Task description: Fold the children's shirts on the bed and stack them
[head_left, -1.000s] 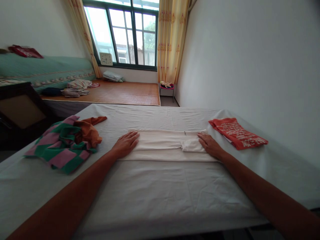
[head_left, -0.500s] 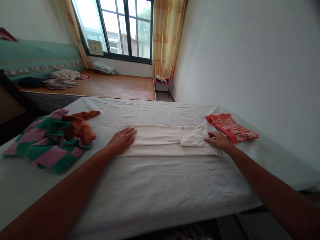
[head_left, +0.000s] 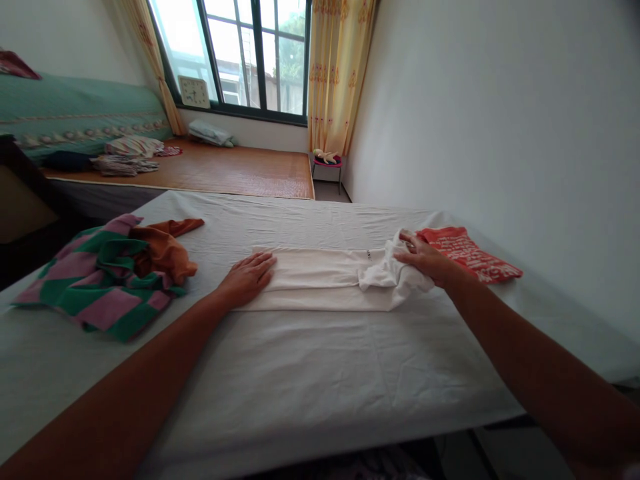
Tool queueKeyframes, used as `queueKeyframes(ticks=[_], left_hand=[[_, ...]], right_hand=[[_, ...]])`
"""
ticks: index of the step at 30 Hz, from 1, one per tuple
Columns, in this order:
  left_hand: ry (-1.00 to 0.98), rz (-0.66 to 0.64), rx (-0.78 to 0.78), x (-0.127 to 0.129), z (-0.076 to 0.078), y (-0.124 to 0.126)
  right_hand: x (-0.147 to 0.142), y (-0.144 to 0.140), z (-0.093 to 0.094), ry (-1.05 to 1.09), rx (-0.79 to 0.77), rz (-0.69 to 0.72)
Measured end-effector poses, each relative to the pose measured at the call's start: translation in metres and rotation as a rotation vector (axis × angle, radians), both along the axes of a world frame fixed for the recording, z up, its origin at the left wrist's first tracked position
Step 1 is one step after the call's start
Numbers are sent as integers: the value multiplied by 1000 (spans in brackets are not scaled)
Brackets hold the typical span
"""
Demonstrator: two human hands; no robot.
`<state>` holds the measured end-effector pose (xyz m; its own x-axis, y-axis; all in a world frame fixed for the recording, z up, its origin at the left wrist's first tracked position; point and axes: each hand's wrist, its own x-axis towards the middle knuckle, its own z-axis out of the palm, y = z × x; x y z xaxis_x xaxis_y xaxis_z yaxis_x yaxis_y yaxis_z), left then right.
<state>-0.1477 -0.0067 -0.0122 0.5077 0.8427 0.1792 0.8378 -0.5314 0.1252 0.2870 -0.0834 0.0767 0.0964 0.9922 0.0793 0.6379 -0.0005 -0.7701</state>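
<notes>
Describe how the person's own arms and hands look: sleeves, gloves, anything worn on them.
Both arms are bare along their whole visible length: no sleeve reaches into view. The left hand and the right hand are ungloved. No watch, bracelet or ring shows on either wrist or on the fingers that can be seen. No markings or bandages are visible; both forearms are slim and run long across the picture from the lower corners.

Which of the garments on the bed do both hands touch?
The white garment in the middle: the left hand lies flat on one end, the right hand grips the other. The red shirt and striped pile lie untouched.
</notes>
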Motion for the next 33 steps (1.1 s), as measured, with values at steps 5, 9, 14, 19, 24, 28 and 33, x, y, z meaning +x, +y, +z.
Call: queueKeyframes(ticks=[5, 9, 14, 19, 24, 28, 33], left_hand=[[-6, -17, -19, -2, 1, 0], [-22, -56, -29, -5, 4, -2], [-46, -68, -35, -7, 5, -2], [-60, -83, -32, -7, 3, -1], [-60, -62, -33, -5, 3, -1], [-55, -53, -34, -4, 5, -3], [-56, -64, -46, -4, 6, -4]], right_hand=[[-74, 19, -9, 196, -131, 215], [-111, 32, -34, 49, -153, 302], [-129, 23, -18, 141, -110, 470], [-103, 19, 11, 312, 34, 424], [-83, 29, -24, -330, 239, 294], [-106, 19, -63, -719, 252, 451], [-122, 13, -70, -770, 275, 514]])
